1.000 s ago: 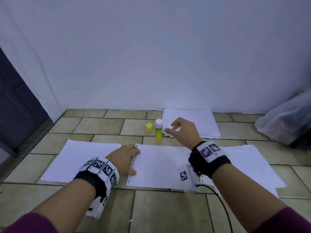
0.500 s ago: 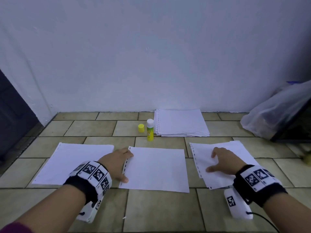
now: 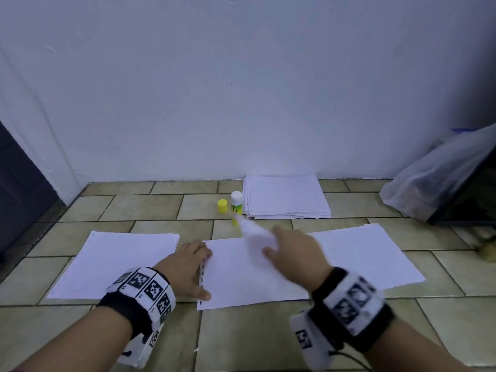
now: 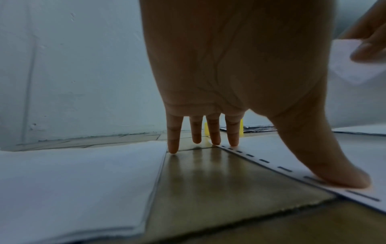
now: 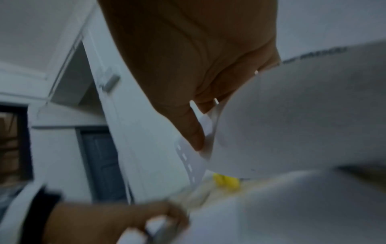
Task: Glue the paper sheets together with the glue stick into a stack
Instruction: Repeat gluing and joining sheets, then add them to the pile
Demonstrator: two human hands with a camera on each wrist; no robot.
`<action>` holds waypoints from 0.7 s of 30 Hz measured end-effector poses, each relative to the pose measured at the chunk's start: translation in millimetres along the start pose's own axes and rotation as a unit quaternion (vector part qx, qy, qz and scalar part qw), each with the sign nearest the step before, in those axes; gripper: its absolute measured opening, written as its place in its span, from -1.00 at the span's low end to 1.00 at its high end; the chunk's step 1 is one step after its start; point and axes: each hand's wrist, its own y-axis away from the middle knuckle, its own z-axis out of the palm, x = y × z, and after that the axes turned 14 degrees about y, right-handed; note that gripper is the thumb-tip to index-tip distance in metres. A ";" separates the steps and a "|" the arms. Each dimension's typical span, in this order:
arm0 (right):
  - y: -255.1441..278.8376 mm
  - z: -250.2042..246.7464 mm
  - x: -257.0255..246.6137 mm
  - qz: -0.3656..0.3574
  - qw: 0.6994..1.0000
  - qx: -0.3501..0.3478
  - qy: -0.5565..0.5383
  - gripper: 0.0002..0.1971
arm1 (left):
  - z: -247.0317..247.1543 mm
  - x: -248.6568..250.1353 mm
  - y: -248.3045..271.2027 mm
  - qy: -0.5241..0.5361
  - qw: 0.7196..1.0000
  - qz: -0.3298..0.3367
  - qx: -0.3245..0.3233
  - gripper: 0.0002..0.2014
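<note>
From the head view, a tiled floor (image 3: 255,342) runs back to a pale wall (image 3: 241,89), with a dark doorway at far left and a plastic bag (image 3: 434,181) at far right. Three sheets lie in a near row with strips of tile between them: left sheet (image 3: 118,264), middle sheet (image 3: 247,280), right sheet (image 3: 375,253). Against the wall sits a paper pile (image 3: 287,197); just left of it stands the uncapped glue stick (image 3: 236,206), its yellow cap (image 3: 222,205) beside it. The left hand (image 3: 188,269) lies flat, fingers straight, on the middle sheet's left edge. The right hand (image 3: 292,251), blurred, pinches a lifted sheet (image 3: 255,232) over the middle one.

The left wrist view shows fingertips (image 4: 173,148) on tile and on the punched edge, the thumb pressing the paper.

The right wrist view shows the thumb (image 5: 194,132) gripping the curled sheet's punched corner.
</note>
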 end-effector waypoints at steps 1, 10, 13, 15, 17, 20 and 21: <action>-3.1 13.1 -16.3 -0.016 0.999 -0.033 -0.001 -0.68 | 0.2 -0.3 0.1 0.005 1.000 0.001 0.000 -0.04; -28.7 61.9 -57.5 0.019 0.987 -0.140 -0.080 -0.56 | 4.3 -2.9 4.0 -0.010 1.000 0.003 0.007 -0.06; -32.5 64.2 -64.9 0.019 0.986 -0.148 -0.076 -0.51 | 3.0 -1.5 4.8 -0.005 1.000 0.006 0.009 -0.10; -32.8 63.1 -67.8 0.012 0.988 -0.140 -0.064 -0.53 | 2.5 -0.9 5.1 -0.004 1.000 0.007 0.008 -0.09; -32.1 61.4 -67.9 0.009 0.989 -0.135 -0.056 -0.53 | 2.8 -1.5 5.1 -0.003 1.000 0.005 0.007 -0.08; -30.1 60.2 -65.9 0.008 0.989 -0.137 -0.057 -0.52 | 2.9 -2.1 5.2 -0.001 1.000 0.002 0.009 -0.07; -29.7 60.3 -65.1 0.007 0.989 -0.137 -0.058 -0.53 | 2.9 -2.1 4.9 0.000 1.000 0.003 0.011 -0.06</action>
